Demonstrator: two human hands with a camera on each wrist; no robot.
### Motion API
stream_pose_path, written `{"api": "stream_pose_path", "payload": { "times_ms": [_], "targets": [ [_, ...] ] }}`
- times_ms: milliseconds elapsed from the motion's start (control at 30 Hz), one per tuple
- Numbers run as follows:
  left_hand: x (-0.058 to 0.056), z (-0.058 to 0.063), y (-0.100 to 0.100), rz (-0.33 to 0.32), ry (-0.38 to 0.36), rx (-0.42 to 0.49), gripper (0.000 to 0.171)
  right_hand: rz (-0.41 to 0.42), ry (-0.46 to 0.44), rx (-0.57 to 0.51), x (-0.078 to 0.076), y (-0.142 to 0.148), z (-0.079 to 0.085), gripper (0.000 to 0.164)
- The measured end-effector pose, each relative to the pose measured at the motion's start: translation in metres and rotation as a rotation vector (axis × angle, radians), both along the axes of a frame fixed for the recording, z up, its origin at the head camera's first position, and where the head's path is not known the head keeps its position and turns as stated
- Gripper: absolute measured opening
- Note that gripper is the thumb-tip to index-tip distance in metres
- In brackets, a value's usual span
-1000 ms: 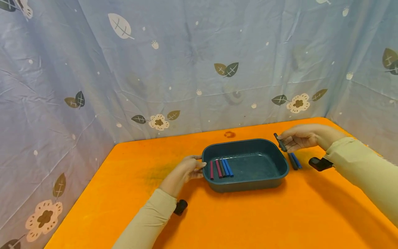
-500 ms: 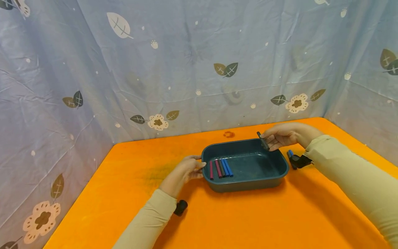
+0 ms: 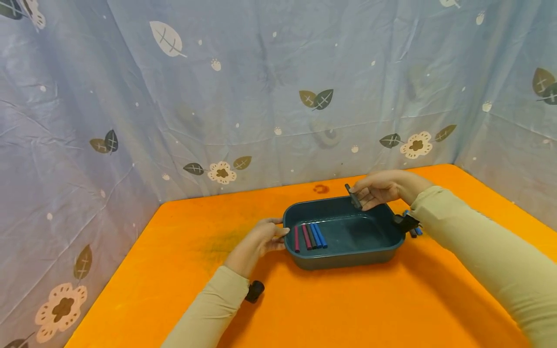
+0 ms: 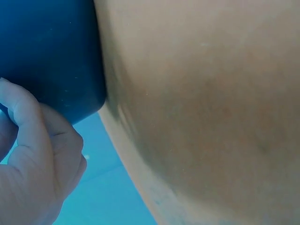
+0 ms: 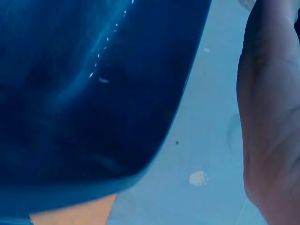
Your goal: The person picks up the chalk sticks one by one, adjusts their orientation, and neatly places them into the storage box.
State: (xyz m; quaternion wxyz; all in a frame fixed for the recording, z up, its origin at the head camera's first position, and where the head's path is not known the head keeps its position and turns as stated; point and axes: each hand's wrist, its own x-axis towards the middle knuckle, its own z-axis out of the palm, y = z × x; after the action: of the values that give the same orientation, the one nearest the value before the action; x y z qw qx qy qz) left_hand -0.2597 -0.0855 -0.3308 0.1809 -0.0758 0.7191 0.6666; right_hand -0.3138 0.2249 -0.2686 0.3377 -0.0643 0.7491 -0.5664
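Note:
A rectangular dark teal tub [image 3: 344, 262] stands on the orange table. At its left end my left hand [image 3: 261, 237] grips the rim; the left wrist view shows the fingers [image 4: 33, 122] at the tub's wall. Over the far right part of the tub, my right hand [image 3: 378, 188] pinches a short dark marker-like stick [image 3: 353, 197], held tilted near the back rim. Inside the tub, toward the left, lie two magenta sticks [image 3: 297, 239], a dark stick [image 3: 313, 237] and two blue sticks [image 3: 321, 235], roughly side by side. In the right wrist view the held stick is out of sight.
Right of the tub, partly hidden by the right wrist's black camera [image 3: 406, 223], lie a dark stick [image 3: 413, 233] and a blue stick [image 3: 418, 231]. Patterned cloth [image 3: 278, 96] hangs behind the table [image 3: 326, 309] and along both sides.
My right hand has carried the dark stick leftward, from beyond the tub's right end to over its back rim. The left hand and the tub stay where they were.

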Motion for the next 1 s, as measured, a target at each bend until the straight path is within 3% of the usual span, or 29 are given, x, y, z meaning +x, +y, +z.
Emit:
{"api": "stream_pose_path", "payload": {
  "times_ms": [133, 300, 567, 767, 1000],
  "targets": [
    [-0.001, -0.002, 0.001, 0.009, -0.004, 0.009, 0.050, -0.007, 0.002, 0.012, -0.002, -0.007, -0.003, 0.010],
    [-0.001, -0.002, 0.000, 0.013, -0.004, 0.008, 0.050, 0.013, 0.001, 0.031, -0.003, -0.020, -0.009, 0.022],
    [-0.002, -0.003, 0.001, -0.003, -0.001, 0.003, 0.050, 0.006, -0.034, 0.049, -0.003, -0.042, -0.028, 0.018],
    [-0.003, -0.004, 0.001, -0.016, 0.005, -0.008, 0.051, 0.029, -0.048, 0.142, -0.004, -0.051, -0.044, 0.036],
    [-0.002, -0.002, 0.000, -0.025, 0.012, -0.001, 0.052, 0.020, -0.048, 0.234, -0.003, -0.060, -0.053, 0.037]
  ]
}}
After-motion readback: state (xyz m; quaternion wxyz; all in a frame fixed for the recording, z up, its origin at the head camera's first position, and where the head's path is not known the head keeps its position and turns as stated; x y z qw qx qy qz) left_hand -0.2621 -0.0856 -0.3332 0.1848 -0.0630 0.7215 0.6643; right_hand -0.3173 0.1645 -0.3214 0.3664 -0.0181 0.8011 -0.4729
